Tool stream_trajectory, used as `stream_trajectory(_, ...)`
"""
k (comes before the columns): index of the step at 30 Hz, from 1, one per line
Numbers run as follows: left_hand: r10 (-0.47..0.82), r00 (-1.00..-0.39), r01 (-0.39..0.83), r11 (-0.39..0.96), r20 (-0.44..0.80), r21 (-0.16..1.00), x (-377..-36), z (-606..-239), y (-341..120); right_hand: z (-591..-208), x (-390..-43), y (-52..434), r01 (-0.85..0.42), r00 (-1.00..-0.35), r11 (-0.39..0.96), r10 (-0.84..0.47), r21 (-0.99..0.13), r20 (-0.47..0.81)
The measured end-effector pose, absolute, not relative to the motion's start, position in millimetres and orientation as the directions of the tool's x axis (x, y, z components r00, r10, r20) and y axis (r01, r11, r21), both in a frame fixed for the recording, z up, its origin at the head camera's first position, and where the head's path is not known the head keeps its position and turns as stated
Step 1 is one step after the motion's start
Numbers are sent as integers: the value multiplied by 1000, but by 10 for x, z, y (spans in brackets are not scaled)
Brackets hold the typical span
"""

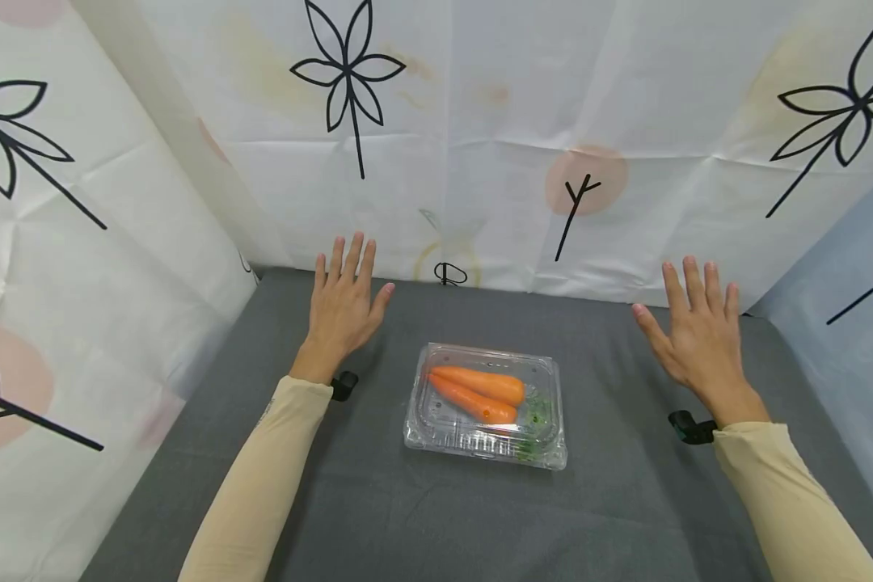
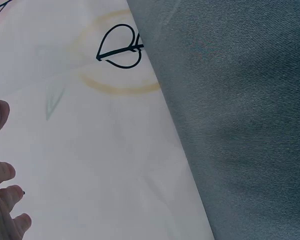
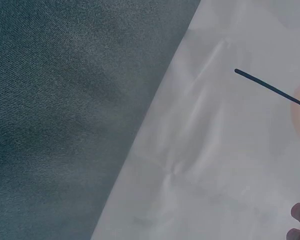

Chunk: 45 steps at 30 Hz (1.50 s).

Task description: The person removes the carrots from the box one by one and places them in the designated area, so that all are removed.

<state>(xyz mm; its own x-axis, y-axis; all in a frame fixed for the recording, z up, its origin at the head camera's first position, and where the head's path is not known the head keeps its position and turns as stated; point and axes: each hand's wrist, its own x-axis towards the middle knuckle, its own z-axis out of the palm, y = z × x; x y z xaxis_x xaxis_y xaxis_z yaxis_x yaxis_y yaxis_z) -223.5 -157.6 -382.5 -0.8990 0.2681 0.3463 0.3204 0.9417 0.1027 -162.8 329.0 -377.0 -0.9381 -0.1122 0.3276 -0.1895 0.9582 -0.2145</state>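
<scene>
A clear plastic clamshell box (image 1: 436, 432) lies on the grey cloth in the middle of the head view, its lid down. Through the lid show two orange carrots (image 1: 480, 392) and some green leafy sprigs (image 1: 538, 412) at the right end. To the left of the box, my left hand (image 1: 343, 311) is held out with straight, spread fingers and nothing in it. My right hand (image 1: 702, 343) is held out the same way, farther off on the box's right. Only fingertips of each hand enter the wrist views.
The grey table cloth (image 1: 378, 517) runs back to a white curtain (image 1: 480, 226) printed with black flowers and twigs. Similar cloth walls stand at the left (image 1: 116, 267) and the right (image 1: 858, 339). A black strap device (image 1: 691, 428) sits on each wrist.
</scene>
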Motion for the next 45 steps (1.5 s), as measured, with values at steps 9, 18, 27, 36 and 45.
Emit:
stream_trajectory(9,275,-886,337,935,374,112,-2185,-3838,-1574,-3791,-1587,3231,-203,-932,959,-127,-197,340)
stream_trajectory(18,282,-852,411,882,440,230,-2042,-3950,-1585,-3927,-1442,3035,-369,-839,905,-226,-212,496)
stream_trajectory(27,236,-869,457,718,435,524,-1797,-4169,-1571,-4023,-1122,2769,-391,-860,849,-201,-354,469)
stream_trajectory(36,249,-922,365,304,297,880,-1542,-4519,-1554,-4182,-836,2560,-504,-820,742,-249,-442,516)
stream_trajectory(45,315,-930,242,142,188,960,-1258,-4786,-1490,-4365,-584,2385,-528,-837,640,-281,-558,470)
